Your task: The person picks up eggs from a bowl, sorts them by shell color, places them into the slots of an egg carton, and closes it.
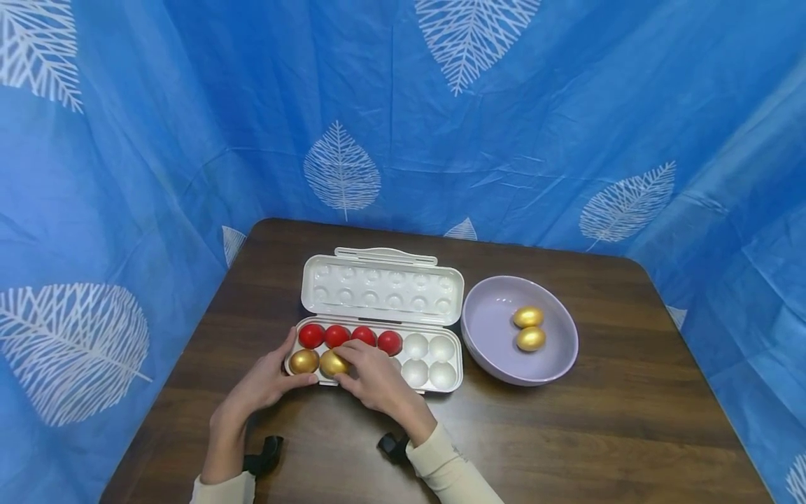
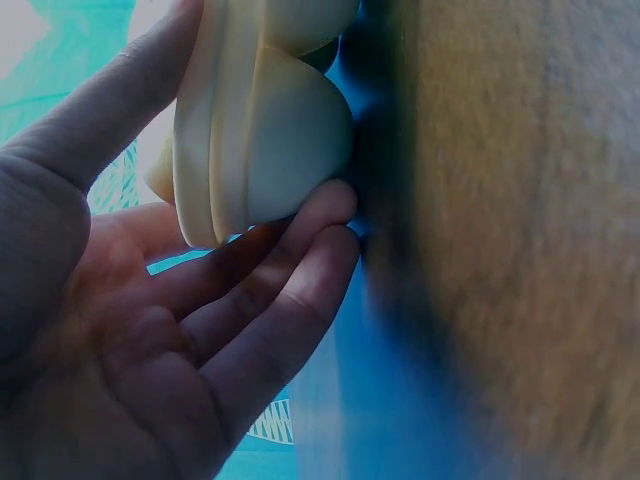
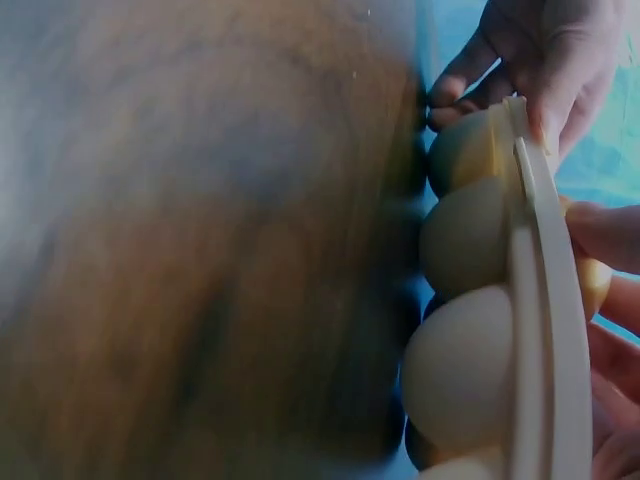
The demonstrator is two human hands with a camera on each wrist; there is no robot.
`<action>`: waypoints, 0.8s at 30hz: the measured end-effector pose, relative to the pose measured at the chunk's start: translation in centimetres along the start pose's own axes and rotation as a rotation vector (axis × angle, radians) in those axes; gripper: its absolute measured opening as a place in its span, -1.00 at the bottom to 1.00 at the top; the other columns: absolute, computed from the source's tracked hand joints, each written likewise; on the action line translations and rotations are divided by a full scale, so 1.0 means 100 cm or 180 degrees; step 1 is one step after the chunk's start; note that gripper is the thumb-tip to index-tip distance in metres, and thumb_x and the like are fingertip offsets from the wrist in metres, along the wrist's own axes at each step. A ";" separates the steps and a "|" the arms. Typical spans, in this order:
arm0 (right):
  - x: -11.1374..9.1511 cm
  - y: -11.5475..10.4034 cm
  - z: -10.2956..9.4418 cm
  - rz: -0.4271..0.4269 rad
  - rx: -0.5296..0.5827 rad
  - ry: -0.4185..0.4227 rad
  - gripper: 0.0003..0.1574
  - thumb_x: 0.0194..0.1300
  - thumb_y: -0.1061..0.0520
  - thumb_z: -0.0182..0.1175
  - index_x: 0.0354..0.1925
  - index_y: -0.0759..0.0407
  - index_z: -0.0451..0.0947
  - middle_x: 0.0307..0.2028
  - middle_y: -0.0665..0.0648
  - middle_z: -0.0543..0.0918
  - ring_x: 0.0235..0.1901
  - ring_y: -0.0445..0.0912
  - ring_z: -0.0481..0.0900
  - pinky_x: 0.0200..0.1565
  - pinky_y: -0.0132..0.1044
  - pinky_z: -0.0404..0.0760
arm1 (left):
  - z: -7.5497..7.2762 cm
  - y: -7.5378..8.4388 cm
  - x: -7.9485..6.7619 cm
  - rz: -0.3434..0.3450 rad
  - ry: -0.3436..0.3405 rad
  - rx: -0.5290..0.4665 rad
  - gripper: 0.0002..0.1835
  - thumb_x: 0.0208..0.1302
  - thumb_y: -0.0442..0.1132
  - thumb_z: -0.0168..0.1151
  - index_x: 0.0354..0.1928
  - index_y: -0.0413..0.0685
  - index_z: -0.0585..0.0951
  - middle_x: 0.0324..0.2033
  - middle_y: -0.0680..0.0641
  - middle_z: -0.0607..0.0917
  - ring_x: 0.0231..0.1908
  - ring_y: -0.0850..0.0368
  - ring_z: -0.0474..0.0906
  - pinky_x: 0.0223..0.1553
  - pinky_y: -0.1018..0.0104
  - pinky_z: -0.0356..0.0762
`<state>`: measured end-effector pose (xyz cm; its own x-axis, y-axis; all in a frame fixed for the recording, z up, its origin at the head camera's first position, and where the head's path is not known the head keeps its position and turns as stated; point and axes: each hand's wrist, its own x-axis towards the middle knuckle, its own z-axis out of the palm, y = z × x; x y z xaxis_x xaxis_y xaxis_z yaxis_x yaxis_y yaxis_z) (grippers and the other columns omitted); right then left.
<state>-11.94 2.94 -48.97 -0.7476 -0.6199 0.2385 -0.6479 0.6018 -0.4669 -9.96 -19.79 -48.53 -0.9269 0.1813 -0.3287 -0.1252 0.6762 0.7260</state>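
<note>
An open white egg carton (image 1: 442, 376) lies lengthwise, its lid (image 1: 382, 288) folded back. My left hand (image 1: 261, 383) grips the carton's left end. In the left wrist view the thumb (image 2: 120, 105) lies along the rim and fingertips (image 2: 325, 208) touch the underside of an end cup. Between thumb and fingers, my right hand (image 1: 376, 374) pinches a gold egg (image 1: 331, 365) at the second front cup from the left. Another gold egg (image 1: 304, 361) sits in the leftmost front cup. Several red eggs (image 1: 311, 336) fill the back row's left part.
Right of the carton, close beside it, stands a lavender bowl (image 1: 488, 336) with two gold eggs (image 1: 530, 339) inside. Everything rests on a dark wooden table (image 1: 630, 392). Blue curtains (image 1: 264, 105) with white leaf prints hang behind and at both sides.
</note>
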 end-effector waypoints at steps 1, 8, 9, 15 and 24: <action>0.000 -0.001 0.001 -0.0004 0.0010 0.0003 -0.54 0.27 0.05 0.35 0.12 0.11 0.61 0.00 0.03 0.66 0.00 -0.15 0.59 0.09 -0.37 0.54 | 0.000 0.000 0.000 0.0009 0.0005 -0.0006 0.20 0.17 0.24 0.35 0.53 -0.29 -0.12 0.43 -0.44 0.12 0.35 -0.41 0.18 0.26 -0.37 0.16; 0.001 -0.002 0.006 -0.0038 0.0023 0.0076 -0.50 0.27 0.07 0.36 0.15 0.17 0.56 0.02 0.03 0.68 0.01 -0.13 0.60 0.15 -0.32 0.51 | 0.001 -0.002 0.001 0.0019 0.0000 -0.0067 0.20 0.16 0.25 0.34 0.54 -0.25 -0.13 0.44 -0.42 0.11 0.36 -0.39 0.17 0.27 -0.35 0.16; 0.001 -0.002 0.007 -0.0027 0.0005 0.0079 -0.50 0.27 0.07 0.36 0.15 0.16 0.56 0.01 0.02 0.68 0.00 -0.14 0.61 0.14 -0.32 0.52 | 0.001 -0.002 0.001 0.0010 -0.0001 -0.0070 0.20 0.16 0.25 0.34 0.54 -0.25 -0.12 0.44 -0.41 0.11 0.36 -0.39 0.18 0.28 -0.35 0.15; 0.002 -0.006 0.009 0.0004 0.0002 0.0211 -0.43 0.27 0.03 0.37 0.19 0.18 0.53 0.03 0.03 0.67 -0.02 -0.12 0.61 0.12 -0.32 0.54 | 0.000 -0.002 0.000 -0.0007 -0.0001 -0.0029 0.20 0.15 0.24 0.36 0.53 -0.26 -0.11 0.43 -0.44 0.14 0.33 -0.39 0.22 0.27 -0.35 0.16; 0.004 -0.008 0.010 -0.0006 0.0054 0.0484 -0.46 0.23 0.03 0.41 0.12 0.18 0.54 -0.11 0.01 0.68 -0.17 -0.18 0.60 -0.01 -0.41 0.58 | 0.000 -0.002 0.004 -0.0022 -0.0012 -0.0040 0.22 0.14 0.26 0.37 0.53 -0.27 -0.12 0.43 -0.44 0.12 0.34 -0.39 0.20 0.29 -0.34 0.13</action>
<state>-11.63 1.68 -49.39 -0.7607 -0.5368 0.3650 -0.6478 0.5913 -0.4804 -10.26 -19.85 -48.84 -0.9246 0.1795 -0.3360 -0.1359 0.6685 0.7312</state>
